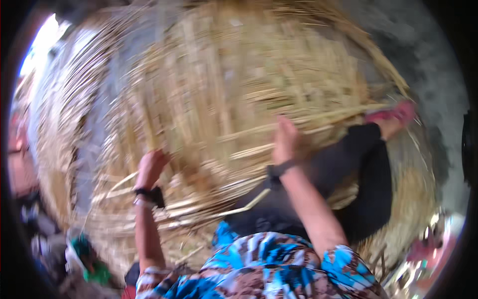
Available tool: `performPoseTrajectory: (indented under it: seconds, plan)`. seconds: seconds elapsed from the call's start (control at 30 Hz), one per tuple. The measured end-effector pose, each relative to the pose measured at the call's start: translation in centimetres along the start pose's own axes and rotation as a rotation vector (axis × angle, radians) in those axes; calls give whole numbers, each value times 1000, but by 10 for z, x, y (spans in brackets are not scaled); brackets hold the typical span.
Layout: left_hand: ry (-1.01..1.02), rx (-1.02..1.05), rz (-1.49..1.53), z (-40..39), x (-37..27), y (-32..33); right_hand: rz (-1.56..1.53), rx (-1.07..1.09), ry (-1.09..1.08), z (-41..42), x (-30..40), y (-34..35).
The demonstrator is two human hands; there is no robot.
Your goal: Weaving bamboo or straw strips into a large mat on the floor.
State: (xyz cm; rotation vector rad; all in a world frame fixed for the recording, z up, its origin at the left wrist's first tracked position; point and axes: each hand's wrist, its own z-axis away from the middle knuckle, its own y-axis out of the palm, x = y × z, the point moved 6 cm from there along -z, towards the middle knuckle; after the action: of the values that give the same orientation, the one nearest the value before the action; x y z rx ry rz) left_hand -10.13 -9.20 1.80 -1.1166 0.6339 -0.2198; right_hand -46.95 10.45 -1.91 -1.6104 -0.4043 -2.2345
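Note:
A large spread of pale plant strips (209,93), straw or split reed, lies before me, some of it looking woven and much of it blurred. My left hand (152,166) is curled at the left, and a strip (148,129) runs up from its fingers, seemingly in its grip. Farther right, my right hand (286,144) is held edge-on over the strips beside my bent leg, its fingers stretched forward. Blur hides whether anything is between those fingers. Long loose strips (250,151) run crosswise between the two hands.
My leg in black trousers (358,183) rests on the strips, with a pink shoe (397,112) at its end. Grey floor (418,56) shows at the right. A green item (89,258) lies at lower left. More strips (67,112) are laid out along the left.

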Motion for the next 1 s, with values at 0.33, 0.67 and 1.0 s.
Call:
performPoseTrajectory:
  seconds: [0.33,0.67,1.0]
  plan:
    - [30,-58,-42,-25,-44,15,-156,-35,212,-15,2,-29]
    - [107,-96,57,-19,-55,17,-187,-105,235,-29,18,-38]
    - [147,-217,-177,2,-40,22,-174,-66,230,-27,18,-40]
